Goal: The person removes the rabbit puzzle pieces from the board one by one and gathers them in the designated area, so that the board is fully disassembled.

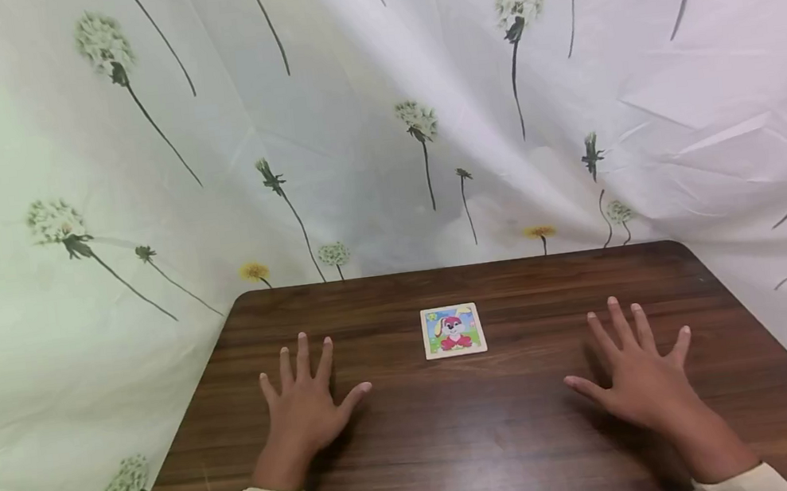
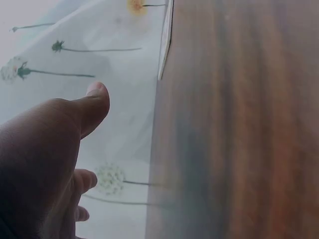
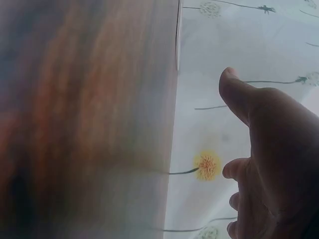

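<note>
Evidently, the left hand (image 1: 305,415) and right hand (image 1: 644,381) are spread, fingers straight, gripping nothing; the picture board (image 1: 455,332) lies between them, toward the table's (image 1: 472,445) far side, presumably for unobstructed view.

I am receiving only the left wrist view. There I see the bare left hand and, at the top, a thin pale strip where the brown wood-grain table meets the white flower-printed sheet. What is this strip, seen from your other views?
Observer: It appears to be the edge of a square, pale-framed picture panel, whose face shows a pinkish-red and white cartoon animal.
Operator: Thank you. Does something also reach in from the opposite side?
Observer: Yes, the bare right hand is there, its fingers spread apart.
</note>
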Tool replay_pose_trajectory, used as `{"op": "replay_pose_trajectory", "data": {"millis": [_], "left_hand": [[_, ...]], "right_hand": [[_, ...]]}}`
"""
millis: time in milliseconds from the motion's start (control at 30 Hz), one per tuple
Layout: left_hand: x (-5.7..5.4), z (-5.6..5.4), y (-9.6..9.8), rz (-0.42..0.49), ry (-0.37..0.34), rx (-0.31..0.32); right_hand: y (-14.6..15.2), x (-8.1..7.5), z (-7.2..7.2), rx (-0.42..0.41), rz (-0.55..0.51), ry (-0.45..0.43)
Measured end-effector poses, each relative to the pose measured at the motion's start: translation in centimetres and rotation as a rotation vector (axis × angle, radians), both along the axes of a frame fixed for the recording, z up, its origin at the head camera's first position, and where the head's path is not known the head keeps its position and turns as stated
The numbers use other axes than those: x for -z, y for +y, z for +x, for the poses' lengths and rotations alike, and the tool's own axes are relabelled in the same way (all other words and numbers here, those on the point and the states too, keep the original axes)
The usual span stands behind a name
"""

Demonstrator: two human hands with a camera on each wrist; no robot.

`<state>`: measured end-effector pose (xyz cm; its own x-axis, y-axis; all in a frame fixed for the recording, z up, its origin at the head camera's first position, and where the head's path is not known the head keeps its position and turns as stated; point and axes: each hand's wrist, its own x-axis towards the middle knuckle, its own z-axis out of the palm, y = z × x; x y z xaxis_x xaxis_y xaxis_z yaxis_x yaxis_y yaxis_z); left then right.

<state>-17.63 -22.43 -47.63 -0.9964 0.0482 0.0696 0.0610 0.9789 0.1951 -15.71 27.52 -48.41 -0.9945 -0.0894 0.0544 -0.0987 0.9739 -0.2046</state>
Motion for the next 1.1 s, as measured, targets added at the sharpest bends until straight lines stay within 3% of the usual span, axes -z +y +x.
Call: {"op": "replay_pose_trajectory", "data": {"millis": [633, 1100], "left_hand": [[0.1, -4.1, 4.7, -0.002, 0.005, 0.073], [1.0, -6.7, 6.4, -0.027, -0.033, 0.057]], "right_hand": [[-4.0, -0.3, -4.1, -0.048, -0.007, -0.006], [-7.3, -0.1, -7.4, -0.095, -0.058, -0.032]]}}
